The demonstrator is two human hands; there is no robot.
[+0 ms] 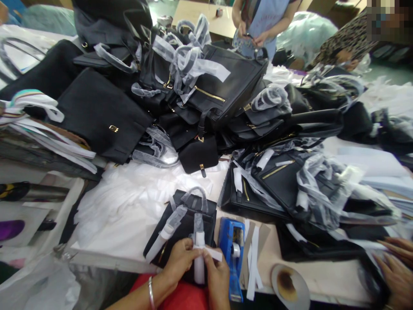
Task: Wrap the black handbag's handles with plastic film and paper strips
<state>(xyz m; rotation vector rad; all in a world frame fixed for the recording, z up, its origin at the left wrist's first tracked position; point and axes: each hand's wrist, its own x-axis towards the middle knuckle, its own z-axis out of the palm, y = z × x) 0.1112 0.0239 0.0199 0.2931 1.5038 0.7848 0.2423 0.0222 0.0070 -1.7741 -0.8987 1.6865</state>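
Observation:
A small black backpack [180, 228] lies at the table's near edge, its top handle and straps covered in clear film. White wrapping goes round one strap [199, 219] in the middle of the bag. My left hand [180, 260] pinches the left side of a short white strip [213, 254] laid across this strap. On the other side my right hand [217, 273] has its fingers closed on the same strip, whose end sticks out to the right. The second strap [164, 232], also wrapped in white, lies to the left.
Right of the backpack stands a blue tape dispenser [231, 241], with white paper strips [253, 258] beside it. A stained round disc [290, 286] lies near the edge. Black bags [226, 82] are piled behind. A co-worker's hands [396, 262] are at far right; another person [261, 26] stands opposite.

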